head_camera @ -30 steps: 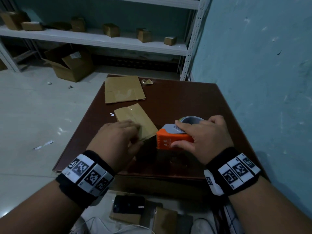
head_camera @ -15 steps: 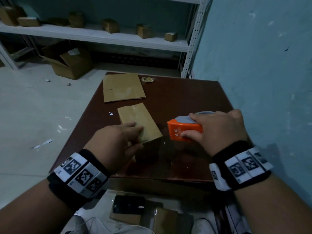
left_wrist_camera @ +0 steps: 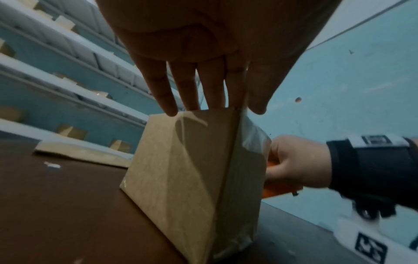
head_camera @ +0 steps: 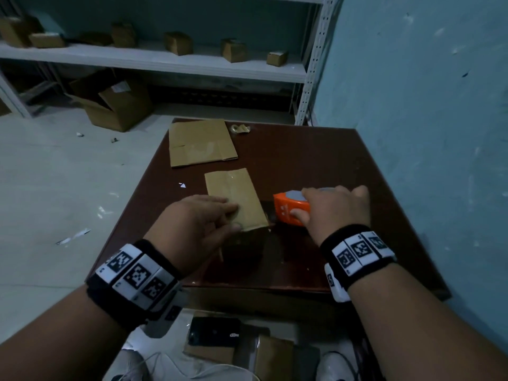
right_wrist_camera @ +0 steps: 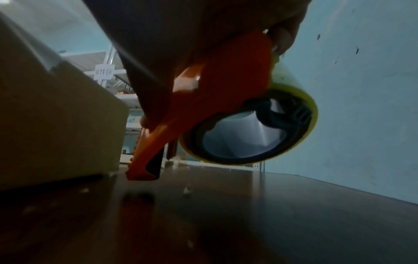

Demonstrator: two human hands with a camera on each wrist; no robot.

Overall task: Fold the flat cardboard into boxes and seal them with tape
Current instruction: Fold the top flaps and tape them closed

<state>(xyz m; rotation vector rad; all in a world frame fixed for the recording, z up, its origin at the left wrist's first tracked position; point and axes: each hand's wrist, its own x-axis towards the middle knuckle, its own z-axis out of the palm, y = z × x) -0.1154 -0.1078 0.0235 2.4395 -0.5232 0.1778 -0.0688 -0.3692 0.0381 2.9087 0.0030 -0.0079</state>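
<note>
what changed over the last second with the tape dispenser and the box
The right hand, gripping the orange tape dispenser throughout, has carried it to the right, away from the box and down beside it, close to the table. The left hand stays on the box top. The flat cardboard has not moved.

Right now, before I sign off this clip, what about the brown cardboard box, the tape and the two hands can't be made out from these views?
- Brown cardboard box: near bottom edge, head view, hidden by the left hand.
- Orange tape dispenser: rear, head view, covered by the right hand.
- Right-hand grip: right wrist view, dark and cut off by the top edge.
- Shelf sign: right wrist view, too small and blurred to read.
- Clear tape strip: whether cut, blurred everywhere.
</note>
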